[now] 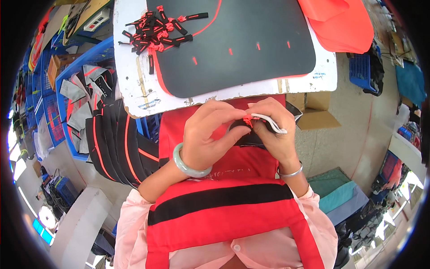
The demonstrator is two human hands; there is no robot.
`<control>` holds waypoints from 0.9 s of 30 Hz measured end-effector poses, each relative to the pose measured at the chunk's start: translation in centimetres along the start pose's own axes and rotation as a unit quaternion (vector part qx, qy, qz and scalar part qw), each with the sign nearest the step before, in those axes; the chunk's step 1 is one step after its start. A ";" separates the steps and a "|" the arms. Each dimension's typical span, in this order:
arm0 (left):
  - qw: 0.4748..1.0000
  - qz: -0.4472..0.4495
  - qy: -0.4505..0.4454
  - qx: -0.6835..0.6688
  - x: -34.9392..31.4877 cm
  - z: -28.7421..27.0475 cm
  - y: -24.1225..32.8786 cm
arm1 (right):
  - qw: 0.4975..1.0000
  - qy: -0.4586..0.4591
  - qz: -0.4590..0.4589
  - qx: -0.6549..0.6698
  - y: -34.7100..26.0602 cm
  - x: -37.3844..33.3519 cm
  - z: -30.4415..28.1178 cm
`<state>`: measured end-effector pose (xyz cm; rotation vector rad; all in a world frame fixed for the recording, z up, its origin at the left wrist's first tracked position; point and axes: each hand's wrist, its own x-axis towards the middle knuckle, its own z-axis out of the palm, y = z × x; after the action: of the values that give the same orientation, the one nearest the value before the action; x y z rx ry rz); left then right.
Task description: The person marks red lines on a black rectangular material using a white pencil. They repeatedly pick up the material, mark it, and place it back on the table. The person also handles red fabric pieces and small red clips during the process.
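Note:
Both my hands meet above my lap, just in front of the white table (130, 96). Thumb and fingertips of my left hand (207, 130) are pinched at a small bunched orange-red piece of material (247, 119). Dark material shows below it, partly hidden by the fingers. My right hand (280, 130) is closed at the other side of that piece and also holds a thin, curved white object (270, 122), whose kind I cannot make out. On the table lies a pile of short black fabric tabs (150, 33) with orange stripes and orange ends.
A dark grey panel (237, 67) with orange edging and small orange marks covers much of the table. Orange fabric (340, 22) hangs over its far right corner. At left stand a blue crate (71, 143) of grey pieces and black orange-striped strips (109, 143). An open cardboard box (318, 119) sits at right.

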<state>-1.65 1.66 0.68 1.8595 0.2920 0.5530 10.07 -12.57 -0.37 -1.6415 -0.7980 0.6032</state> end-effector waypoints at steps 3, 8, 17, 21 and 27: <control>1.000 0.003 0.004 -0.008 -0.2 0.3 -0.2 | 1.000 0.007 -0.018 -0.012 0.0 0.0 0.2; 0.999 0.041 0.017 -0.002 0.0 0.5 -0.2 | 1.000 -0.005 -0.022 -0.008 0.1 -0.2 0.1; 0.995 0.095 0.017 0.029 -0.4 0.2 -0.4 | 0.993 -0.038 -0.072 -0.080 -0.2 -0.1 0.1; 0.994 0.104 0.018 0.038 -0.6 0.2 -0.6 | 0.992 -0.037 -0.080 -0.086 0.0 -0.2 0.3; 0.998 0.065 0.020 -0.011 -1.1 0.4 -0.9 | 0.996 -0.054 0.032 -0.056 -1.0 -0.6 0.0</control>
<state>-2.28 1.12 -0.49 1.8561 0.1906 0.6807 9.49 -12.95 0.61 -1.7543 -0.8737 0.7085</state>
